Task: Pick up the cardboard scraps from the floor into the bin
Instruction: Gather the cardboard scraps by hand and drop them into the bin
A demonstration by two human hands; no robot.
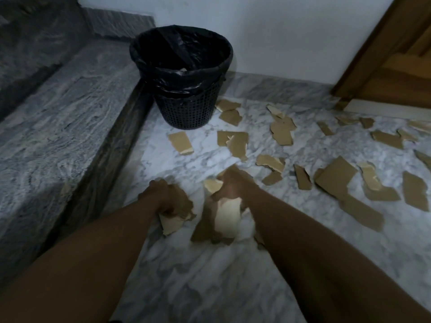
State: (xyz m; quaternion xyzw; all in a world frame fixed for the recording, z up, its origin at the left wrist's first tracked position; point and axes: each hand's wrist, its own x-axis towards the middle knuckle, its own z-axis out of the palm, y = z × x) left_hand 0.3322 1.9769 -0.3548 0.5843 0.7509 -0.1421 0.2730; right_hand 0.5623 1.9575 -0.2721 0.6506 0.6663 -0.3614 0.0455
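Observation:
Several torn brown cardboard scraps (233,142) lie scattered over the marble floor (233,276), most of them to the right. My left hand (158,194) grips a bundle of scraps (177,217) low over the floor. My right hand (233,185) holds a larger bundle with a pale torn face (224,220). The black mesh bin (184,75), lined with a black bag, stands ahead of both hands by the step, with a little cardboard showing inside.
A dark granite step (60,117) runs along the left, close to the bin. A wooden door (396,54) and its frame stand at the far right. The white wall (279,31) closes the back.

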